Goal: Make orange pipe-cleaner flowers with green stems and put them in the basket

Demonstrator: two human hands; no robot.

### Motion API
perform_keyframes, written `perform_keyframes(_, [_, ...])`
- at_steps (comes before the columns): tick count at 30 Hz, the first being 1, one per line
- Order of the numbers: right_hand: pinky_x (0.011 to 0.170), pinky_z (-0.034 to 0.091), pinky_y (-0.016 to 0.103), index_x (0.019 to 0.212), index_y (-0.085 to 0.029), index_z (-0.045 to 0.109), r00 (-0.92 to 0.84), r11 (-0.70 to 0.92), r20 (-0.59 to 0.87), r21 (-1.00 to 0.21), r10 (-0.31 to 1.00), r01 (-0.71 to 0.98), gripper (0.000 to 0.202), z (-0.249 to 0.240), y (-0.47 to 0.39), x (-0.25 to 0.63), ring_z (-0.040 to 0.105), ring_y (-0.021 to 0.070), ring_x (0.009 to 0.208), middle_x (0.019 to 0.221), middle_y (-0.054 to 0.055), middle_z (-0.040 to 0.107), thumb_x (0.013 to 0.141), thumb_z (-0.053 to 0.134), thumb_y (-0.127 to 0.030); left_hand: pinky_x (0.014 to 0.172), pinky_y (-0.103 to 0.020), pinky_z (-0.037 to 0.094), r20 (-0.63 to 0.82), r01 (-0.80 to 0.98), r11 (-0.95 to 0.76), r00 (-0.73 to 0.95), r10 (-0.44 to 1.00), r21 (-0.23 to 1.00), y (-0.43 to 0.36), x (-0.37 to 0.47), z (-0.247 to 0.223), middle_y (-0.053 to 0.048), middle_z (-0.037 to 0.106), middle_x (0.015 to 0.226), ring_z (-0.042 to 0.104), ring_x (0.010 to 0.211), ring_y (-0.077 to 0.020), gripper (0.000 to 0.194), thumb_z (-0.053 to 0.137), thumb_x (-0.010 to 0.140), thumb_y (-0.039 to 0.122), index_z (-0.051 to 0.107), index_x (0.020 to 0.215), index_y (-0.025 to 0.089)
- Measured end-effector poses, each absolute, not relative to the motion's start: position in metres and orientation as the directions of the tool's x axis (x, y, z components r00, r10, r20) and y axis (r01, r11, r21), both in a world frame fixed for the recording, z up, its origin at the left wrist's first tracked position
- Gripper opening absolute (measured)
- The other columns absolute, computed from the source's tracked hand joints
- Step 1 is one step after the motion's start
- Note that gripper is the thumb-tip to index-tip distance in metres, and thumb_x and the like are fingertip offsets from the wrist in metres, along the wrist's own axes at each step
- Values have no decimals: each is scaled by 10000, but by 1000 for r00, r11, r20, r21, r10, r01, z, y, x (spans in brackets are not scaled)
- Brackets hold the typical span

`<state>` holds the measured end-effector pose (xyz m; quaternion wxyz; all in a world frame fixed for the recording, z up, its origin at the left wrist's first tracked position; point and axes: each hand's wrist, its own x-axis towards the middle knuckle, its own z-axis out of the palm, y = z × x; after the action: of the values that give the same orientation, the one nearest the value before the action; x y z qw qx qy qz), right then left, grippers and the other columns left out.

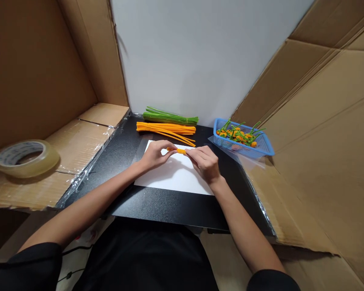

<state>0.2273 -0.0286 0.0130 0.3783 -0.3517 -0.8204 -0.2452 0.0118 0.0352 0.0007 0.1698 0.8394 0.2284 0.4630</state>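
Between my two hands, a short orange pipe cleaner piece (181,151), coiled or folded, is held over a white sheet of paper (172,180). My left hand (158,154) pinches its left end between thumb and fingertips. At the other end, my right hand (204,161) grips it with fingers closed together. Just beyond the paper lies a bundle of orange pipe cleaners (166,128), a few strands fanned out toward my hands. Behind it is a bundle of green pipe cleaners (171,117).
A blue plastic basket (268,147) at the back right holds several orange pieces with green stems, over a clear plastic sheet. A large roll of clear tape (51,159) lies on the cardboard ledge (69,139) at left. Cardboard walls flank the black tabletop (164,208).
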Motion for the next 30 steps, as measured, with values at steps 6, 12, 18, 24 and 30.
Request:
perform_keyframes(6, [756,485,318,995,-163,711,-462,630,820,168,338,758,117,20,-36,221,660,188,779,853,60,777,904,652,-119,689,-288,510,816,383,-897,431,386,222,26,18,-5,-69,736,866,668,759,-168,96,532,902,162,585,825,184])
perform_keyframes(12, [767,475,324,977,-179,721,-470,618,775,134,422,775,120,18,-34,222,669,188,793,845,55,778,946,605,-167,635,-278,460,769,455,-878,505,393,150,27,17,-9,-48,687,817,621,705,-168,90,471,902,138,533,853,182])
perform_keyframes(18, [693,463,312,916,-191,755,-332,603,749,-111,573,790,177,11,-22,224,678,182,699,836,68,787,933,645,-329,757,-312,494,666,387,-906,633,395,169,32,15,-3,-106,674,1020,636,916,-209,176,508,973,281,529,1085,147])
perform_keyframes(24, [600,452,257,788,-190,756,-169,500,511,-626,843,598,373,16,-25,213,627,140,569,680,21,730,962,556,-453,690,-306,437,590,441,-897,734,336,-38,28,23,-5,-67,678,908,643,797,-185,235,392,1043,315,559,1019,151])
perform_keyframes(30, [640,398,254,610,-183,610,-224,411,346,-716,911,564,483,18,-27,208,560,124,575,579,-3,607,998,447,-419,589,-288,385,467,461,-877,810,353,-137,33,15,-6,-53,642,836,629,711,-177,269,354,1050,302,570,991,154])
